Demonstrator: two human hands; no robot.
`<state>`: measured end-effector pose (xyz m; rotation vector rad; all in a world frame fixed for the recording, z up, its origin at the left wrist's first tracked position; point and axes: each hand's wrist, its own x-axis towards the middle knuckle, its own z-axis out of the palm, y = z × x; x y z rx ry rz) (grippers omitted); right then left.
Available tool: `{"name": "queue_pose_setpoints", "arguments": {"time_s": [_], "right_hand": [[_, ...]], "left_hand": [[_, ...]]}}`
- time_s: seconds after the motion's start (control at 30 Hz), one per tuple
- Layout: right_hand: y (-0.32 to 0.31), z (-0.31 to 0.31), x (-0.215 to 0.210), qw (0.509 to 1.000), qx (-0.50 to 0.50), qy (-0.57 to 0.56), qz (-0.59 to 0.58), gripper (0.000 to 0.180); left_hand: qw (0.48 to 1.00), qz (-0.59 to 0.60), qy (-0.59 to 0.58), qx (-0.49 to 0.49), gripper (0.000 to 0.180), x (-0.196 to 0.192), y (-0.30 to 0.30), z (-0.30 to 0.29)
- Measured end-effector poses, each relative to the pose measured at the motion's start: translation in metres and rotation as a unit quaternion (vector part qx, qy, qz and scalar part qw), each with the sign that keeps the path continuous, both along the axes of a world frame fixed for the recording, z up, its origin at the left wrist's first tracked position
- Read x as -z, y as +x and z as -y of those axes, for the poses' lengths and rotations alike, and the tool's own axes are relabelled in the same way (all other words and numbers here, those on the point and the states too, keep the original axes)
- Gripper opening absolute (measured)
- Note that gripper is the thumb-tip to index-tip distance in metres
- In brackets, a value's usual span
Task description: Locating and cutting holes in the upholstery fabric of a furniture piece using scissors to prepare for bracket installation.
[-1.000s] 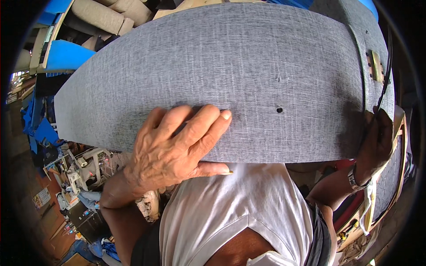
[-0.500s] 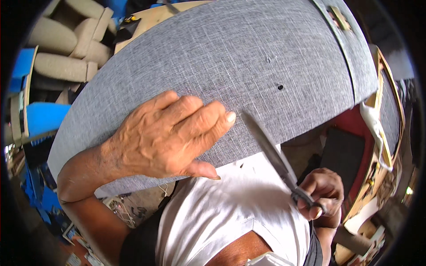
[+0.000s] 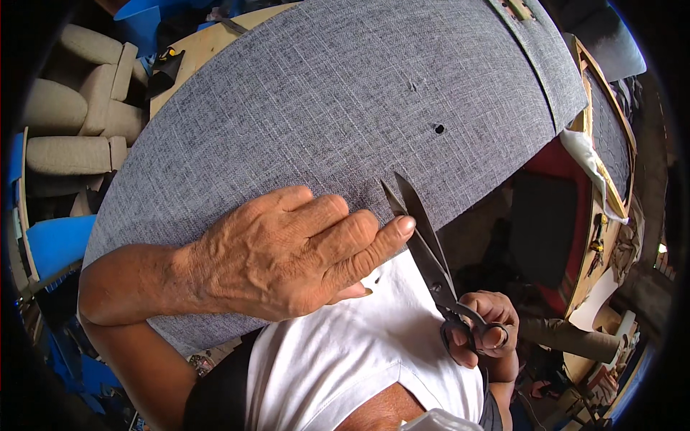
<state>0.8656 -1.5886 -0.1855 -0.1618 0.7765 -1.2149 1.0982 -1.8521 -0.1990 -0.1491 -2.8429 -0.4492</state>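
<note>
Grey cloth-covered panel (image 3: pixel 323 129) is set in front of the white shirt (image 3: pixel 395 316), far side of both hands, long axis run from near left to far right. Near edge is overlapped by the left hand (image 3: pixel 287 248), which is nearer the panel; fingers are bent and bunched on the cloth, thumb tucked low by the edge. Whether the edge is pinched cannot be told, palm hidden. Scissors (image 3: pixel 430 266) are held by the right hand (image 3: pixel 485 327) at near right, handle loops gripped, blades parted in a narrow V. Blades are pointed far and a bit left, across the near edge, tips seen over the cloth just beyond the left fingertips; contact cannot be told. Dark hole (image 3: pixel 439 129) in the cloth is left uncovered, beyond the tips and slightly right. Pale wooden surface (image 3: pixel 208 50) is seen past the panel at far left, a dark thing with yellow (image 3: pixel 169 53) placed there. Beige padded seating (image 3: pixel 90 100) is stacked farther left; wood-edged frame (image 3: pixel 611 122) is stood at right. No container is made out for sure, so no contents are logged
</note>
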Motion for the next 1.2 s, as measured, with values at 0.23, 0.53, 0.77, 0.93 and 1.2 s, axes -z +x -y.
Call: {"name": "queue_pose_setpoints", "arguments": {"time_s": [0.23,0.53,0.77,0.93,1.2], "right_hand": [[0.012,0.001,-0.001,1.000,0.014,0.004,0.011,0.054],[0.024,0.007,-0.009,0.996,0.045,0.016,0.081,0.055],[0.036,0.003,-0.022,0.978,0.133,0.077,0.138,0.054],[0.036,0.008,-0.019,0.980,0.095,0.031,0.170,0.057],[0.050,0.008,-0.029,0.991,0.097,0.092,0.013,0.064]], "left_hand": [[1.000,0.013,-0.001,0.008,0.081,-0.003,0.002,0.003],[1.000,0.021,0.007,0.016,0.081,-0.003,0.002,0.004],[1.000,0.023,-0.003,0.021,0.083,-0.005,0.001,0.003],[1.000,0.024,0.001,0.020,0.085,-0.007,0.000,0.003],[0.998,0.057,-0.001,0.030,0.086,-0.009,0.002,0.003]]}}
